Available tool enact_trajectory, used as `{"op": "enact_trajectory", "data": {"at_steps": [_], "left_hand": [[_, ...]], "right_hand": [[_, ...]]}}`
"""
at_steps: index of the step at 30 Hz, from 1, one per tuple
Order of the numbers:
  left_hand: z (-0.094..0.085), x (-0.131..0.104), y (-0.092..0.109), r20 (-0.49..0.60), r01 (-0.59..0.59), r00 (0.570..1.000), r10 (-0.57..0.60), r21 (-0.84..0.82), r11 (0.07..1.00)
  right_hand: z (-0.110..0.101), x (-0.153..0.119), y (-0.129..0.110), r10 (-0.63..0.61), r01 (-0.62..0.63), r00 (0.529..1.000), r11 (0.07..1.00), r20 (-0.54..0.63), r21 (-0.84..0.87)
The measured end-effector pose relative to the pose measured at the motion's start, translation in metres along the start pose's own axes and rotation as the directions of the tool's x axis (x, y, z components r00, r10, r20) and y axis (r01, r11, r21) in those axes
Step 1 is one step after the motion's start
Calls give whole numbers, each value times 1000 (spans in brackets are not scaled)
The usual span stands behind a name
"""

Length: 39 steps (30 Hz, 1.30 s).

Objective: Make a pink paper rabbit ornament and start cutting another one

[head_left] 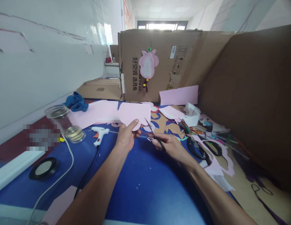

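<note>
Several things sit along the blue desk (140, 184) from left to right: a clear glass jar (65, 123) with yellowish liquid in its base stands near the left edge, and a white hot-glue gun (99, 134) lies beside it with its black cord trailing toward the viewer, off to the side of the hands. The left hand (125, 139) holds up a pale pink rounded sheet of paper (133, 115), thumb on top and fingers pinching its lower edge, so the sheet stays taut and lifted off the desk. The right hand (167, 145) grips black-handled scissors (155, 136), fingers closed through the loops, blades parted and aimed at the sheet's right edge. Another pair of black scissors (198, 150) lies among paper scraps further right.
</note>
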<state>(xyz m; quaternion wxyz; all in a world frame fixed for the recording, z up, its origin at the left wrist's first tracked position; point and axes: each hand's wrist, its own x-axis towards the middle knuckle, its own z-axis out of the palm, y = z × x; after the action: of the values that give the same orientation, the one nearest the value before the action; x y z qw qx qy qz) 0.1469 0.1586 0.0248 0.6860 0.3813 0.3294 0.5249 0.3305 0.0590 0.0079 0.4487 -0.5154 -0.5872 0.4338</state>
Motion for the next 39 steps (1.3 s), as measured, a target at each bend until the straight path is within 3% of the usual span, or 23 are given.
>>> {"op": "enact_trajectory", "data": {"at_steps": [11, 39], "left_hand": [[4, -2, -1, -65, -31, 997, 28, -36, 999], [0, 1, 0, -19, -32, 999, 32, -3, 999]], "right_hand": [[0, 1, 3, 34, -34, 999, 999, -9, -9], [-4, -1, 4, 32, -35, 999, 998, 40, 53]]}}
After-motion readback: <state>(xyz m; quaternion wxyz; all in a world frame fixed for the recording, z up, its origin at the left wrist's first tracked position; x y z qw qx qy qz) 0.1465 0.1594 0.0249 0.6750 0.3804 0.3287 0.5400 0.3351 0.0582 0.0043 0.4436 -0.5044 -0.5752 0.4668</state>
